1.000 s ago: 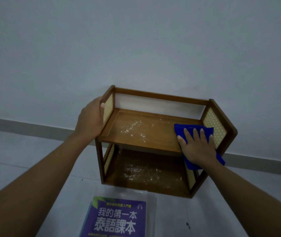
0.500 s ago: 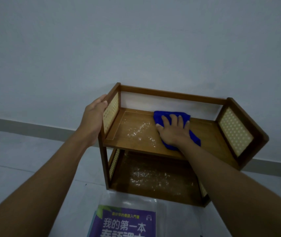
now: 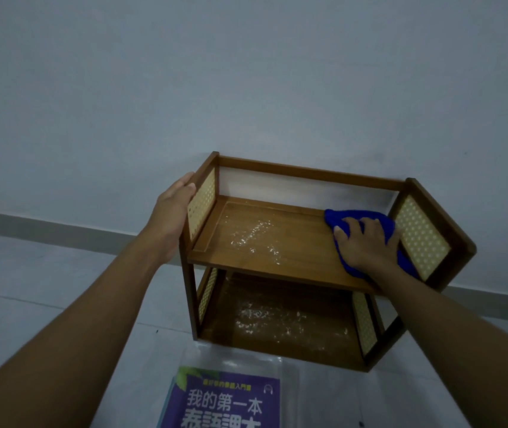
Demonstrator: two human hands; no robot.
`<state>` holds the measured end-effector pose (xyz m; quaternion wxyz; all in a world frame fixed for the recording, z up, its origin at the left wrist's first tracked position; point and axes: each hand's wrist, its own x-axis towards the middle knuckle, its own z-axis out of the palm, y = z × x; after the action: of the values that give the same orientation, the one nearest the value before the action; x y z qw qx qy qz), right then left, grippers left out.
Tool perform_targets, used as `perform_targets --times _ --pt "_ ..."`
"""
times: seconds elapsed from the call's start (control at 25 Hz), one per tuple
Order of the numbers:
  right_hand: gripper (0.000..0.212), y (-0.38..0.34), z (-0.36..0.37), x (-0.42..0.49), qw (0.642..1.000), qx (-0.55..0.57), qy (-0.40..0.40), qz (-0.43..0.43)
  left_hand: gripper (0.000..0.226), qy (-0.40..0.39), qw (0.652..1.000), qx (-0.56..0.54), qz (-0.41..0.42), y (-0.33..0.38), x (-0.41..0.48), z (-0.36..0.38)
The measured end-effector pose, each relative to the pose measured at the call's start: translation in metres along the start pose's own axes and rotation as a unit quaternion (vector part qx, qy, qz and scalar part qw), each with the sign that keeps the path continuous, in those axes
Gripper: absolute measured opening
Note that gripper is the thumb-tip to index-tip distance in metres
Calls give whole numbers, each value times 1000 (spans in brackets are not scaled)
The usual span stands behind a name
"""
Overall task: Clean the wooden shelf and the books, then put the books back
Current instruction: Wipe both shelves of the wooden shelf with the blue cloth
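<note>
Head view: wooden shelf (image 3: 277, 270) on floor (image 3: 30, 304), both tiers white-dusted, wiping barely begun. Right hand (image 3: 367, 245) grip bunched on blue cloth (image 3: 348, 216), top tier's right end. Left hand (image 3: 172, 208) clasps shelf's left side. Purple book (image 3: 231, 403) on floor, unreturned.

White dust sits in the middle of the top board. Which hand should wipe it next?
Right. The right hand holds the blue cloth on that board, beside the dust. The left hand grips the shelf at its left side, steadying it.
</note>
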<state>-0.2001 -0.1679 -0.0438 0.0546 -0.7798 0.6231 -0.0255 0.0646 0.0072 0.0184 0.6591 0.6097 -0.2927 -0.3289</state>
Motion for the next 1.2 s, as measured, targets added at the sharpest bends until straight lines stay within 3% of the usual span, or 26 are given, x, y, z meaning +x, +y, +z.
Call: perform_targets --times 0.16,0.4,0.56,0.88,1.0,1.2 --pt "68 -47 5 -11 999 -9 -32 14 39 3 1000 -18 0 1 -1 3" --pt "65 -142 15 -29 989 -11 -74 -128 40 6 1000 -14 -4 2 -4 2" --pt "57 -130 14 -28 982 -17 -74 -174 39 -4 1000 -23 -15 4 -6 1" --pt "62 -61 10 -14 999 -28 -25 -25 38 -33 999 -34 -14 5 -5 -3" --pt "63 -87 11 -11 997 -14 -27 -67 39 -38 999 -33 -17 4 -5 -3" --pt "59 -161 19 -9 977 4 -29 -211 41 -40 998 -46 -18 -2 1 -5"
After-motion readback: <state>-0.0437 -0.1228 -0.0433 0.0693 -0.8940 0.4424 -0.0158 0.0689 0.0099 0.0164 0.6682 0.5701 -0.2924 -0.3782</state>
